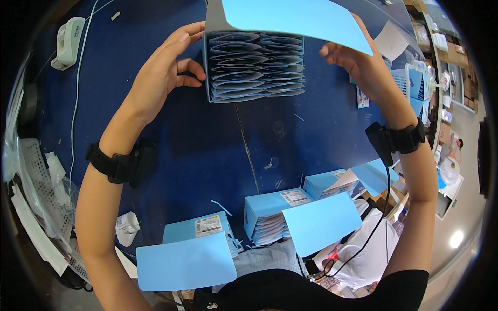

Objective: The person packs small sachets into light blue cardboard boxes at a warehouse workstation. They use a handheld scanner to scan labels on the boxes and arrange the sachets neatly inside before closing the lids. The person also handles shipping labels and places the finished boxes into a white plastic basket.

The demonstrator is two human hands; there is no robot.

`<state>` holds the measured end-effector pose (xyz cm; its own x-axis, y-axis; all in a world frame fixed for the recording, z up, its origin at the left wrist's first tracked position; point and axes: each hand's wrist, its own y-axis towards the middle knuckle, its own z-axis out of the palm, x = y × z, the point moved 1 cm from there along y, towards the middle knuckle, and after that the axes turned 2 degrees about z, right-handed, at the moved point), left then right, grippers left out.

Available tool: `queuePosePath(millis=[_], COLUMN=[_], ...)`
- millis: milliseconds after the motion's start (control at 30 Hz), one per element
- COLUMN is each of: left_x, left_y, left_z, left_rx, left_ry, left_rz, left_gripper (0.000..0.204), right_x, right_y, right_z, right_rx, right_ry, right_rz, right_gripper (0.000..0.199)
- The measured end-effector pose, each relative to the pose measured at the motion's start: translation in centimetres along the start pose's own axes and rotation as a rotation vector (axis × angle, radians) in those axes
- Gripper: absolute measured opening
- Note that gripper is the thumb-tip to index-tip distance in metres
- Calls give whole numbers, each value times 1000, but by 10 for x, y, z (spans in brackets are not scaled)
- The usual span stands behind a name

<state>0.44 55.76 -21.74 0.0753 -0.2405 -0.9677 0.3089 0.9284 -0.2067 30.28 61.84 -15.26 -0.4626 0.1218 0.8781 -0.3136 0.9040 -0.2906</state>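
Observation:
A light-blue cardboard box with its lid flap raised is at the far middle of the table. Two columns of dark, slightly bulging packets fill it, edges toward me. My left hand is at the box's left side, fingers apart and bent, fingertips against the wall; some fingers pass behind the flap. To the right of the box, my right hand has its fingers spread, partly covered by the flap. A gap shows between its visible fingertips and the packets.
Along the near edge stand more blue boxes with flaps open toward me. A white tape dispenser and a cable are at the left. At the right is a plastic basket; a person is farther off.

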Motion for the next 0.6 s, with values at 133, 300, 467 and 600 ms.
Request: queuePosePath(millis=[133,300,467,600], left_x=[1,1,5,1], left_y=[-3,-4,-12,-6], left_z=[-4,-15,11,15], left_rx=[-39,101,2,-10], left_ry=[10,257,959,903], left_rz=[43,104,397,406], left_gripper=[60,45,81,83], right_x=[0,8,-1,2], right_y=[-12,-32,-36,-26], right_z=[0,11,44,46], right_rx=[237,467,188,106], right_ry=[-268,-790,-979,-962], right_rz=[-271,-440,-548,-630], right_gripper=[57,74,76,54])
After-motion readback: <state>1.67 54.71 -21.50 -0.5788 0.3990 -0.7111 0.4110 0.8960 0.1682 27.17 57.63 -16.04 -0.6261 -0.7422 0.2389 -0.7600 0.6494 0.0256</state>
